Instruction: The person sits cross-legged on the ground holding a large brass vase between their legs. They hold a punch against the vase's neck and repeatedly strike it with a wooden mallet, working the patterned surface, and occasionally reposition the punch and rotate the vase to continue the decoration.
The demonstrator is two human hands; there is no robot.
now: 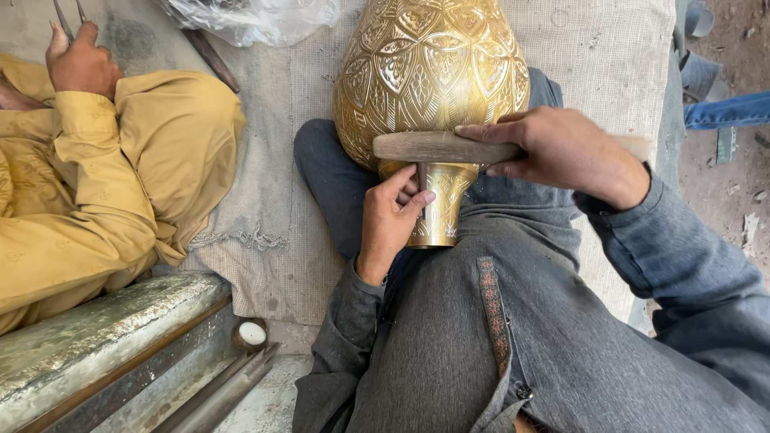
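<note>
A large engraved brass vase (pixel 429 72) lies across my lap, its narrow neck (pixel 441 204) pointing toward me. My left hand (pixel 391 216) pinches a thin metal punch (pixel 420 183) upright against the neck, fingers closed round it. My right hand (pixel 561 152) grips a wooden mallet (pixel 441 147), held level right above the punch's top end. Whether mallet and punch touch is unclear. I sit cross-legged in grey clothes.
Another person in yellow clothes (pixel 96 176) sits at the left, one hand (pixel 80 60) holding thin metal tools. A worn metal block (pixel 104 337) with rods (pixel 228 389) lies at lower left. A clear plastic bag (pixel 257 16) rests on the woven mat (pixel 609 48).
</note>
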